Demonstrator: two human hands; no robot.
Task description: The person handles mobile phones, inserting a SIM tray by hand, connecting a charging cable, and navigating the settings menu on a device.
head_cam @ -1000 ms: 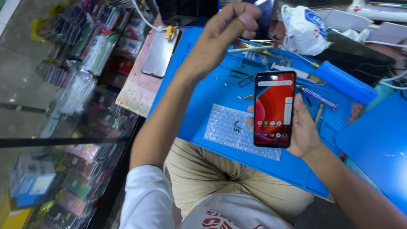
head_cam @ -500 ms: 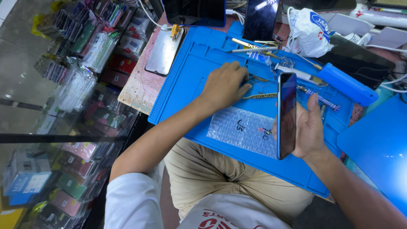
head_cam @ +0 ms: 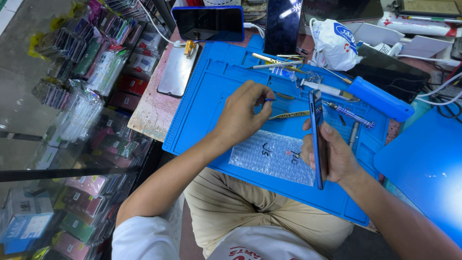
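Where half a second earlier your left hand (head_cam: pixel 240 115) lay on the blue mat (head_cam: pixel 207 91) among the tools, it had now lifted, fingers pinched on a small blue-tipped tool (head_cam: pixel 270 99). Your right hand (head_cam: pixel 337 154) stayed clamped on the phone (head_cam: pixel 317 139), turned edge-on above the bubble-wrap pouch (head_cam: pixel 274 156), so its screen was hidden. What the tiny tool was, I couldn't tell.
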